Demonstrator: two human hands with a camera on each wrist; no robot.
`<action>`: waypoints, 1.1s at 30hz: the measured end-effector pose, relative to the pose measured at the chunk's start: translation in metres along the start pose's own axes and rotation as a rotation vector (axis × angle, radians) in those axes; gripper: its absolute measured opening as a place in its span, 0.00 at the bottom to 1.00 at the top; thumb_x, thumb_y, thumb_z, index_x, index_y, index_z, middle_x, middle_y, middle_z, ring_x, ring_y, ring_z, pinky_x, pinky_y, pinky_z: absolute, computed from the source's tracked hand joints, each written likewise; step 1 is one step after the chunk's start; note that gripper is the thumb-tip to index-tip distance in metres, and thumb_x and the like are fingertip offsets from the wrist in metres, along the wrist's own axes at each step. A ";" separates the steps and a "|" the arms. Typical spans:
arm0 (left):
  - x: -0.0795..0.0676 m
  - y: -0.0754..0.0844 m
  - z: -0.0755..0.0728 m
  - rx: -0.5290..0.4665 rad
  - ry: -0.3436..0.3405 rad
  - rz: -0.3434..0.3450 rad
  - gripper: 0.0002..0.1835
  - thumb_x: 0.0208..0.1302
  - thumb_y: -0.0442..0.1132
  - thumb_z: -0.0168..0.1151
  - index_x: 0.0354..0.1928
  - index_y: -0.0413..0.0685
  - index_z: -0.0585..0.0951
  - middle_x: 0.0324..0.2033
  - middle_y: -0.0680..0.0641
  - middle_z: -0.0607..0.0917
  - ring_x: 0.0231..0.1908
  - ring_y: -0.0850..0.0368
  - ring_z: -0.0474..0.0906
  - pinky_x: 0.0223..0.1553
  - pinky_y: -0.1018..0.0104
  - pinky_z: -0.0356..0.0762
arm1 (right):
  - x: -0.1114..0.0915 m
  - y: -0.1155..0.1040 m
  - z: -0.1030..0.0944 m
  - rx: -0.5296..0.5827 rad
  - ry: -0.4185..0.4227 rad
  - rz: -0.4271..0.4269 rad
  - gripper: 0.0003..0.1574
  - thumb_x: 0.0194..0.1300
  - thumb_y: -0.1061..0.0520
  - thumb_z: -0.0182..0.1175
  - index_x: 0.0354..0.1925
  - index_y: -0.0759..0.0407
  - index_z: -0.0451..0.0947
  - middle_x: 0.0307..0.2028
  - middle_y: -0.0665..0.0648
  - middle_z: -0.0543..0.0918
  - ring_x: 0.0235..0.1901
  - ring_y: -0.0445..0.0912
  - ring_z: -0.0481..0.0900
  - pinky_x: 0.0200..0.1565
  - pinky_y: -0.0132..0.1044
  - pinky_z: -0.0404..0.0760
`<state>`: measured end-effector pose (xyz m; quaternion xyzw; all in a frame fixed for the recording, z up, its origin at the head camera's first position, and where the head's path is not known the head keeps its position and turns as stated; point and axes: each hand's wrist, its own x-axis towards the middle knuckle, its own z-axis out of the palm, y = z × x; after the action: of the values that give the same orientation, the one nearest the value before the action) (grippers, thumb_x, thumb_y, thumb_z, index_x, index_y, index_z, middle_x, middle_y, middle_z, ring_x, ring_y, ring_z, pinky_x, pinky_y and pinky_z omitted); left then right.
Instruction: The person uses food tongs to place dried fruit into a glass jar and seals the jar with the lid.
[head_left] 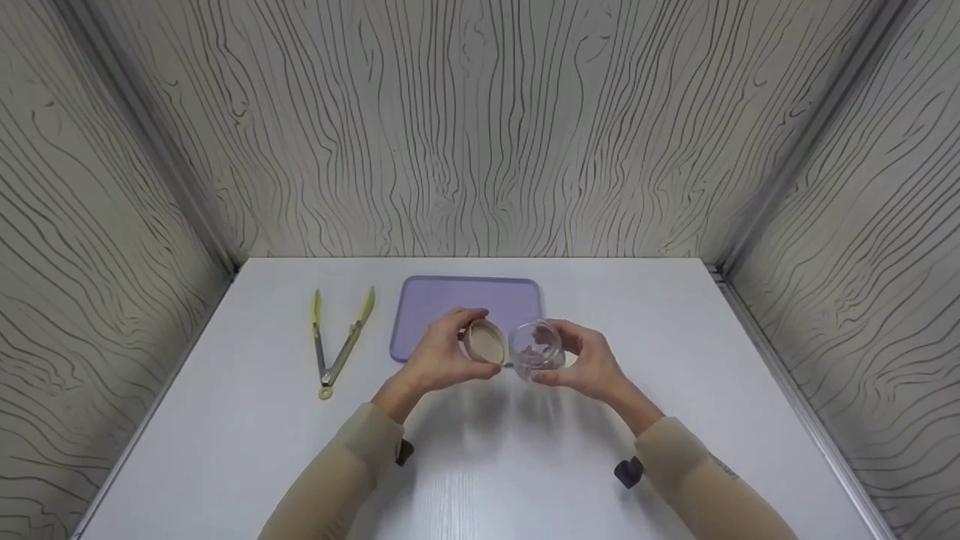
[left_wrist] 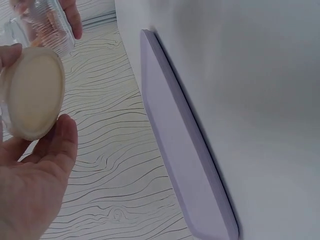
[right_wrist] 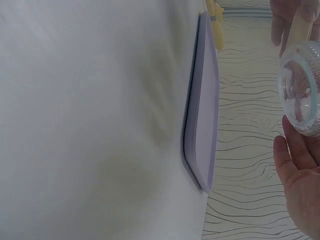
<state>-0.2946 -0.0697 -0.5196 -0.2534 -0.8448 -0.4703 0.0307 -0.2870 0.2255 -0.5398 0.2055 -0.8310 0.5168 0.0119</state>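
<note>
My left hand (head_left: pixel 442 352) holds a round beige lid (left_wrist: pixel 37 95) by its rim, between thumb and fingers. A clear ribbed glass jar (right_wrist: pixel 300 90) is in my right hand (head_left: pixel 589 364), gripped round its side. In the head view the lid and the jar are side by side above the table, tilted, with their near edges close together. Reddish shapes show through the glass; whether they are fingers or contents I cannot tell. Behind both hands lies a flat lilac tray (head_left: pixel 469 296), partly covered by the left hand and the lid.
Metal tongs (head_left: pixel 341 360) with yellow-green tips lie spread on the left of the white table (head_left: pixel 645 300). Wood-patterned panels (head_left: pixel 472 135) stand behind and at both sides. A dark wrist mount (head_left: pixel 628 472) hangs beside the right sleeve.
</note>
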 end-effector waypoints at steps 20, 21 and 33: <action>0.001 0.016 0.015 -0.358 0.025 -0.087 0.41 0.61 0.42 0.87 0.74 0.39 0.78 0.65 0.40 0.86 0.66 0.42 0.86 0.63 0.56 0.90 | -0.002 0.001 0.010 0.090 -0.025 -0.107 0.46 0.58 0.60 0.84 0.73 0.64 0.81 0.64 0.62 0.89 0.61 0.46 0.85 0.64 0.30 0.84; 0.001 0.018 0.015 -0.358 0.021 -0.084 0.41 0.61 0.42 0.87 0.74 0.38 0.78 0.65 0.39 0.86 0.66 0.42 0.86 0.61 0.59 0.90 | -0.002 0.001 0.010 0.100 -0.025 -0.121 0.45 0.58 0.60 0.84 0.72 0.64 0.81 0.64 0.61 0.89 0.61 0.44 0.84 0.65 0.30 0.84; 0.000 0.036 0.019 -0.275 0.046 -0.051 0.40 0.61 0.46 0.87 0.73 0.45 0.82 0.66 0.43 0.87 0.63 0.48 0.85 0.63 0.50 0.89 | 0.004 0.004 0.011 0.178 -0.032 -0.230 0.42 0.53 0.62 0.85 0.67 0.59 0.87 0.58 0.51 0.90 0.59 0.46 0.84 0.64 0.33 0.83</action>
<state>-0.2747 -0.0387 -0.5023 -0.2227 -0.7776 -0.5880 0.0033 -0.2897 0.2157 -0.5474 0.3079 -0.7530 0.5803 0.0394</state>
